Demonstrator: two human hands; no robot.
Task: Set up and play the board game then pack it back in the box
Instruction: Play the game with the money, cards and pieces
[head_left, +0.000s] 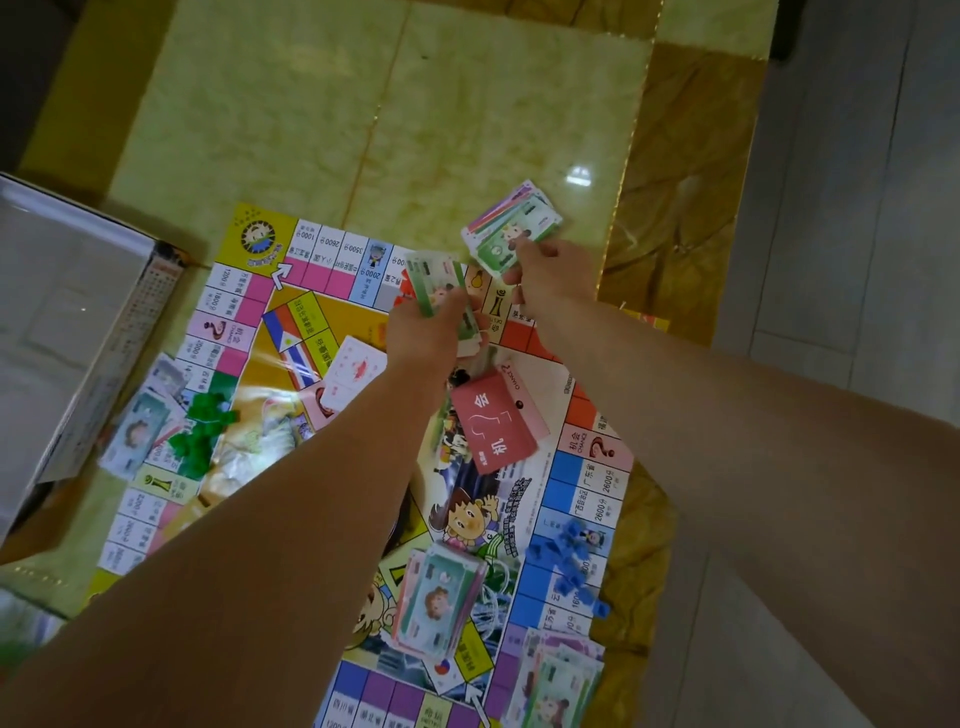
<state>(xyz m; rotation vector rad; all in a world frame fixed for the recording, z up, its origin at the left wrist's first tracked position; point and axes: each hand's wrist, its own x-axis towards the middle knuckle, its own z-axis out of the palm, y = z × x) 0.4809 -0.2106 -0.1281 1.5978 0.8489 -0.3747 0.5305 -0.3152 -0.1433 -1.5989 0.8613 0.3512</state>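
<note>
Left hand (421, 332) fingers grip banknotes (434, 283), right hand (553, 273) fingers a fanned wad (511, 228); box (62, 312) seems open

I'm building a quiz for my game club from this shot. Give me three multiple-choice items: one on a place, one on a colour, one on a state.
1. Where is the heap of green pieces? A. on the board's side nearest the box B. inside the box C. on the floor
2. The heap of pieces on the board's opposite side is: A. blue B. yellow C. black
3. The right hand: A. lies flat on the table B. holds a fan of play notes C. hangs idle
Answers: 1 A, it sits on the squares beside the box; 2 A, plainly blue; 3 B, thumb and fingers pinch the fan.
</note>
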